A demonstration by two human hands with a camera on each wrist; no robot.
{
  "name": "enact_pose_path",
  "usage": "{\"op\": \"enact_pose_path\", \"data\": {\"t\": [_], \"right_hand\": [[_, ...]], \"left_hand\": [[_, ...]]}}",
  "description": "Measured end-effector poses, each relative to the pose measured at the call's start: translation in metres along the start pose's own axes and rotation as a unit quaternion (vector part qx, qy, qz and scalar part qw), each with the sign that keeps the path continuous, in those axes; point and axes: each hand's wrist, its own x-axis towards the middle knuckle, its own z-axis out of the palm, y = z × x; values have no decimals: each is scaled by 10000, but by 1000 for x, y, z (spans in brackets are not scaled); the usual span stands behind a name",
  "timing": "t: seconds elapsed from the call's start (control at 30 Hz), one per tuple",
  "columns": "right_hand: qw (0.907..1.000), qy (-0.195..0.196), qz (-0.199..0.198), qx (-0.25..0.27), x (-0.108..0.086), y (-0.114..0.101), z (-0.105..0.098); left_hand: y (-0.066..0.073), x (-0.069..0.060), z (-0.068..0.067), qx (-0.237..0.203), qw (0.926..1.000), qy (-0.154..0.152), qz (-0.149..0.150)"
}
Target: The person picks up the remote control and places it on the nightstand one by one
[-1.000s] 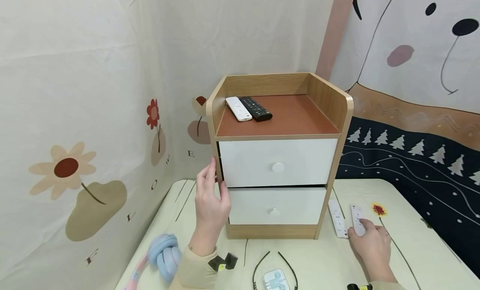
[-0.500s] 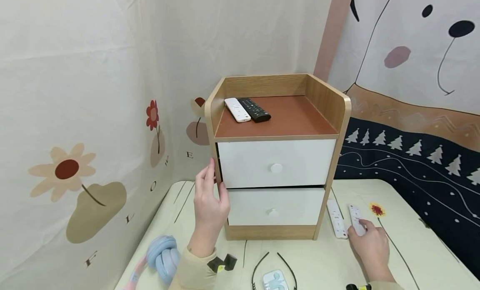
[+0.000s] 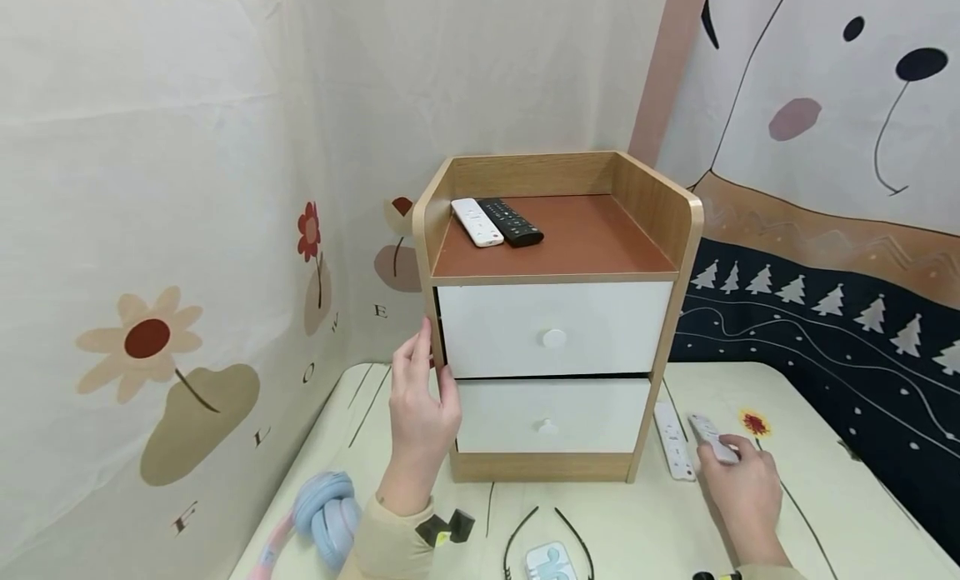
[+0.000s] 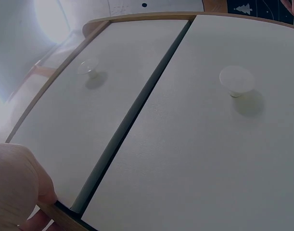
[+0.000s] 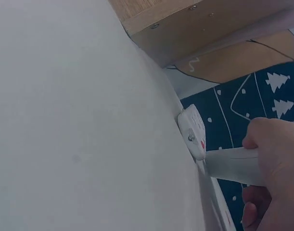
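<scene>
Pinching a remote (image 3: 708, 436), right fingers (image 3: 741, 444) beside a white strip (image 3: 674, 441), left fingers (image 3: 402, 370) straight against cabinet (image 3: 558, 307)

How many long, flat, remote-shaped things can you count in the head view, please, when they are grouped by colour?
White: 3 (the upper white piece on the cabinet, the lower white piece beside it, the held white piece in the right hand)
Black: 1 (the black remote on the cabinet)
Total: 4
</scene>
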Motion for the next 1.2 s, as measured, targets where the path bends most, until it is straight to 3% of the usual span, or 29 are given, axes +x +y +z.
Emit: {"op": "enact_pose_path", "data": {"t": [0.33,0.5,0.63,1.07,1.2], "right_hand": [[9959,612,-384,537,-4,-24,-8],[9830,1269,-1166,641,-5,-45,-14],[9718,1499,-1615,842,-2,-67,-25],[9491,1826,-2171,1366,18,-129,-73],[9373,1923,-2397,1645,25,-150,-88]], "left_hand": [[0,-1,2,-11,10000,48,-18],[-2,-2,3,6,9999,102,41],[-4,-2,4,8,9997,203,115],[-4,-2,5,5,9998,184,88],[-5,-2,5,32,9998,169,38]]}}
